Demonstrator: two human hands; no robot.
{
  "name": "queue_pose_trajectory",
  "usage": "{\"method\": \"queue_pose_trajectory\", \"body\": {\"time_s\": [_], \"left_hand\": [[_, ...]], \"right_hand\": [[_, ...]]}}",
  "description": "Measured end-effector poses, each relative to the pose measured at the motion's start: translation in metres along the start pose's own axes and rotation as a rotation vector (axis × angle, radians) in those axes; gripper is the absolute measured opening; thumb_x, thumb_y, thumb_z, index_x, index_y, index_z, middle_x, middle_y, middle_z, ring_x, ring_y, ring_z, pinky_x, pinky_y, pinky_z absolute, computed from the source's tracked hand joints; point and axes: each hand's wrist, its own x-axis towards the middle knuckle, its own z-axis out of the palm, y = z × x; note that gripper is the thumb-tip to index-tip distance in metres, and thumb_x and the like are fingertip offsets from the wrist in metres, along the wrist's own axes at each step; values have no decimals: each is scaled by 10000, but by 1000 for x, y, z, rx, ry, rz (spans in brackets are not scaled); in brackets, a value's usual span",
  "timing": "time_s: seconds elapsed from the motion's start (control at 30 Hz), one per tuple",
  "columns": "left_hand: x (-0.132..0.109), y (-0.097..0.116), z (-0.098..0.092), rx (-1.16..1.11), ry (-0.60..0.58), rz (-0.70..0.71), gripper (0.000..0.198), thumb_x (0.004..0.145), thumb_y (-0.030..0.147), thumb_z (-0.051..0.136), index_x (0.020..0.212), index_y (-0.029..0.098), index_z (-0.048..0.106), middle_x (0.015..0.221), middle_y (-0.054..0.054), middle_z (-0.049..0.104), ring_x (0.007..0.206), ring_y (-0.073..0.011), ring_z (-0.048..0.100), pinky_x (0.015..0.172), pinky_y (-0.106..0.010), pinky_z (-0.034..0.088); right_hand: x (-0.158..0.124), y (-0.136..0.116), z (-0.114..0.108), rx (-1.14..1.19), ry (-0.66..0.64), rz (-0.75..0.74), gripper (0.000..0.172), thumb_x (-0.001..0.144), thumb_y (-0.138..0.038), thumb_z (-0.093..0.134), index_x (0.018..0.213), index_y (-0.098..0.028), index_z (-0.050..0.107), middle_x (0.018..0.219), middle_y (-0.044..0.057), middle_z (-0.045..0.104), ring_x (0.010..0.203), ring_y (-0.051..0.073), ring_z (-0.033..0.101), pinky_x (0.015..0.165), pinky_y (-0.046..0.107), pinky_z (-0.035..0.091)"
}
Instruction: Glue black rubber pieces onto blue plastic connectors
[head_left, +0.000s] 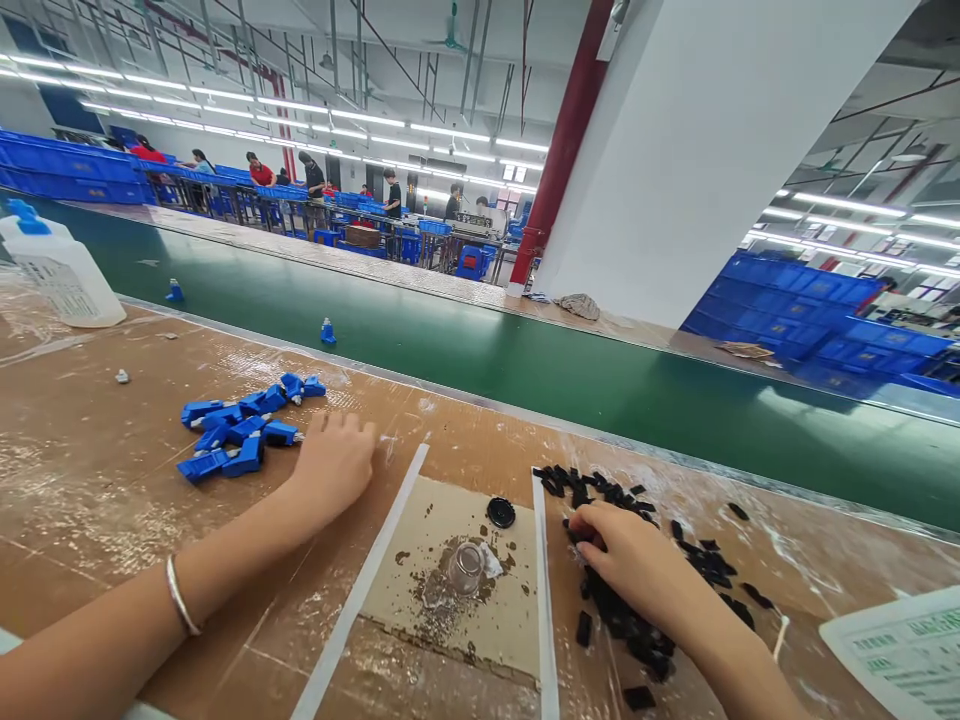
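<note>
Black plastic parts [611, 615] lay heaped at lower right on the desk [97, 480], under the right hand [630, 560], whose curled fingers [589, 522] pressed among them; whether they gripped a piece could not be told. The left hand [334, 465] rested relaxed and open, just beside blue plastic parts [240, 430] at center left.
</note>
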Motion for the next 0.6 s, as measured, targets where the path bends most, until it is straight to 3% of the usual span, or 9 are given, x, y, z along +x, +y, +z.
{"method": "queue_pose_trajectory", "body": {"time_s": [0.07,0.13,0.27,0.33,0.47,0.6], "left_hand": [[1,-8,2,267,118,61,269,645,48,494,857,89,654,1016,-200,586,1180,-409,382,1054,-558,123],[-1,-6,5,312,143,130,313,672,45,475,934,89,641,1135,-205,546,1248,-398,318,1075,-542,118],[-7,7,20,61,-46,273,274,786,133,436,975,169,631,1155,-139,553,1152,-307,449,1007,-469,327],[-8,10,32,-88,-101,300,295,807,149,426,1030,179,616,1152,-125,557,1120,-274,480,996,-439,359],[9,-1,51,-168,-60,154,279,780,159,489,1031,172,610,1171,-112,539,1154,-250,457,1026,-386,341],[56,-23,60,-110,30,-83,295,743,125,502,1019,140,605,1139,-122,531,1134,-258,456,1002,-374,347]], "right_hand": [[-1,-3,3,-22,-18,1,224,719,-58,471,779,-193,640,814,53,658,771,220,625,671,297,422],[-1,-8,5,-35,-28,-2,237,734,-54,456,778,-201,636,810,50,652,776,214,624,667,283,416],[-3,-14,9,-56,-37,-10,263,761,-54,420,763,-213,630,809,46,640,747,202,623,646,270,409],[-3,-16,12,-65,-46,-18,270,758,-48,403,767,-208,621,814,49,632,747,209,623,646,279,410],[0,-18,19,-66,-63,-42,236,739,-49,395,761,-203,573,793,37,613,718,204,618,639,285,419],[3,-16,25,-41,-87,-47,183,779,-109,401,757,-212,551,796,32,611,716,203,623,647,298,446]]}}
